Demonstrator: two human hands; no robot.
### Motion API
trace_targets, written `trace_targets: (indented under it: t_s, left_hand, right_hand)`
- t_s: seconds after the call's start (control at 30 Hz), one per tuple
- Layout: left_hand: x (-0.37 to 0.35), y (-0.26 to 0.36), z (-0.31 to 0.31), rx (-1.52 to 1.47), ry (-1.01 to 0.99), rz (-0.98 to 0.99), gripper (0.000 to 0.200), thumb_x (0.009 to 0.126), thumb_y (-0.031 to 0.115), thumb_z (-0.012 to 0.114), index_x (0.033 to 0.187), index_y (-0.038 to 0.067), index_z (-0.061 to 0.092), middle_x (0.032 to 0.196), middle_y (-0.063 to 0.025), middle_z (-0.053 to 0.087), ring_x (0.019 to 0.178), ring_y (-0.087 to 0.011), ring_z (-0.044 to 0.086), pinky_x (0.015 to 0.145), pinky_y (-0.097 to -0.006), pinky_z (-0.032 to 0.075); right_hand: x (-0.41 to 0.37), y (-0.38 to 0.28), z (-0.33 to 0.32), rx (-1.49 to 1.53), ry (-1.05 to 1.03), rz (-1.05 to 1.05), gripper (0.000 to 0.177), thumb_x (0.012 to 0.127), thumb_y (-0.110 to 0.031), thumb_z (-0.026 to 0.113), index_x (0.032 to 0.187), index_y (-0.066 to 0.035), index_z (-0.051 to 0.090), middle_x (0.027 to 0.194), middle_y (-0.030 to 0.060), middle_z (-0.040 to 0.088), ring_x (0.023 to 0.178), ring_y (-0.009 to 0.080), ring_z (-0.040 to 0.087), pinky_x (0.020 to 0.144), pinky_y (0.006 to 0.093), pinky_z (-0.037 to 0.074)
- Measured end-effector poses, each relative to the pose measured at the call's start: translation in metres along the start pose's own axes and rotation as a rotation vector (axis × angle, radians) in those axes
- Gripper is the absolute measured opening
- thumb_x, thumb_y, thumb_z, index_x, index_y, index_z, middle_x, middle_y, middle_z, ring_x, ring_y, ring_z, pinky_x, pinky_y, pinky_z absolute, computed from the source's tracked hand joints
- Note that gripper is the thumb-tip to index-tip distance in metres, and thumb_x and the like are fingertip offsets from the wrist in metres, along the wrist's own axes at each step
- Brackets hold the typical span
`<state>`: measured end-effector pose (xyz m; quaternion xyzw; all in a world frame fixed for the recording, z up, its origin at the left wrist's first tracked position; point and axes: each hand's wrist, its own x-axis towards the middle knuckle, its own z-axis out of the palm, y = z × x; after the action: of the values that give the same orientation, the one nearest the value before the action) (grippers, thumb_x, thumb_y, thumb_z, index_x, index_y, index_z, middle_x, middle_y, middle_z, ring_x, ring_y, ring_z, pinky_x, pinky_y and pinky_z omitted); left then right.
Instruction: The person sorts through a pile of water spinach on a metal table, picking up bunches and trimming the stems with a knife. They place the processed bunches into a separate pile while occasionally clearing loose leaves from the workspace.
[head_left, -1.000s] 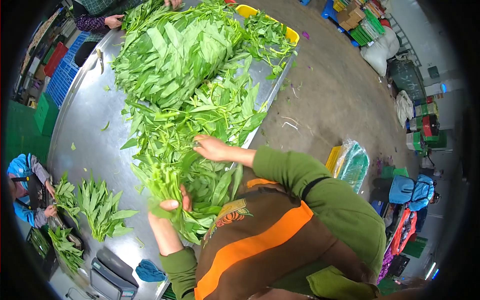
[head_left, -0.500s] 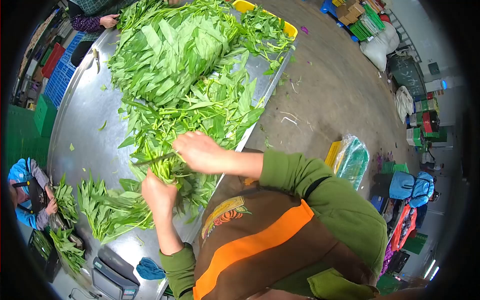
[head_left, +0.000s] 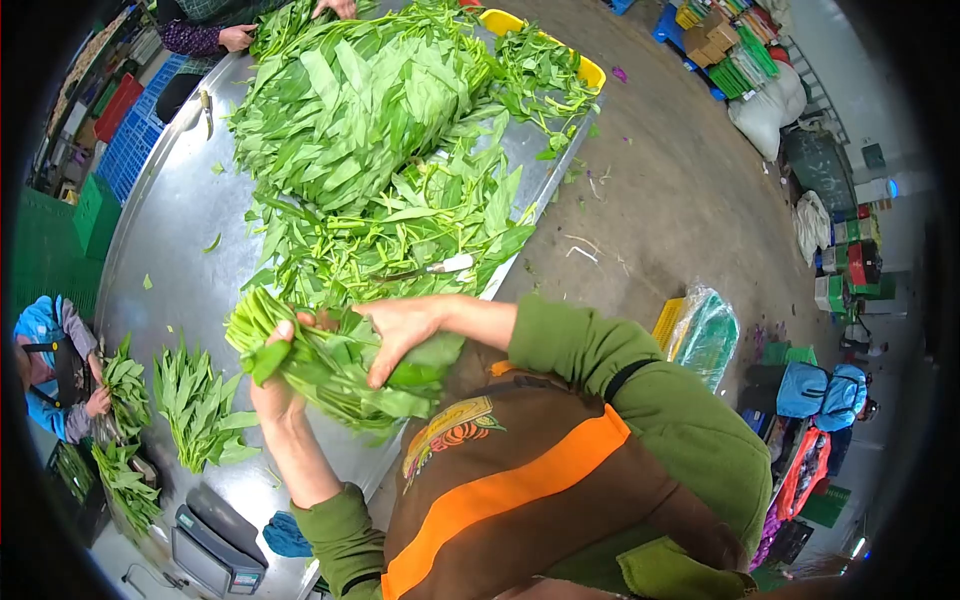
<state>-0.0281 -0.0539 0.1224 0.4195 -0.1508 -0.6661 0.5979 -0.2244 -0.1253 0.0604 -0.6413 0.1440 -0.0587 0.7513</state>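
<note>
A bunch of water spinach [head_left: 340,365] is held between my two hands, its cut stem ends toward the upper left and its leaves toward my apron. My left hand [head_left: 277,392] grips the stem part, thumb on top. Around the leafy part curls my right hand [head_left: 408,330], with some fingers hidden in the leaves. Just beyond it, a knife [head_left: 450,264] with a pale handle lies on the loose greens [head_left: 420,225]. The large leafy heap [head_left: 350,120] rises behind them on the metal table [head_left: 170,240]. A separate bunch [head_left: 195,410] lies to the left.
Across the table are another person's hands [head_left: 237,38] at the heap, near a second knife [head_left: 206,112]. Another person [head_left: 60,370] handles greens at the left. A scale [head_left: 215,545] and blue cloth [head_left: 287,535] are at the near end; a yellow crate [head_left: 590,72] stands far right.
The knife has left my right hand and lies on the greens. That hand has moved onto the bunch, which is lifted and turned toward me. Leaves beside the left bunch have shifted.
</note>
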Motion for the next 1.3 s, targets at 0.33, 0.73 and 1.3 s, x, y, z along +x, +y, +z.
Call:
trace_targets:
  t_s: [0.33,0.73,1.3]
  left_hand:
    - [0.031,-0.039,-0.119,-0.108,-0.061,-0.186,0.062,0.085,0.036,0.071,0.132,0.003,0.046,0.125,-0.0152,0.056,0.120,-0.0273,0.050,0.103,-0.0440,0.039]
    - [-0.018,-0.130,-0.073,0.103,0.086,-0.170,0.090,0.078,0.043,0.076,0.144,0.003,0.030,0.140,-0.0135,0.043,0.124,-0.0259,0.046,0.105,-0.0379,0.038]
    - [-0.034,-0.075,-0.096,1.441,0.135,0.373,0.028,0.073,0.014,0.074,0.099,0.004,0.067,0.094,-0.0179,0.069,0.086,-0.0341,0.065,0.078,-0.0392,0.051]
  right_hand:
    - [0.003,0.088,0.022,1.216,0.113,0.176,0.041,0.082,-0.020,0.072,0.114,0.002,0.062,0.103,0.0161,0.069,0.087,0.0247,0.069,0.082,0.0414,0.057]
    - [0.034,0.043,0.034,0.673,0.601,0.185,0.050,0.082,-0.036,0.074,0.116,-0.001,0.061,0.112,0.0090,0.065,0.101,0.0166,0.061,0.092,0.0329,0.048]
    - [0.007,0.013,-0.005,-0.916,0.620,-0.270,0.073,0.069,-0.025,0.083,0.133,-0.011,0.051,0.114,0.0121,0.052,0.092,0.0200,0.058,0.075,0.0283,0.050]
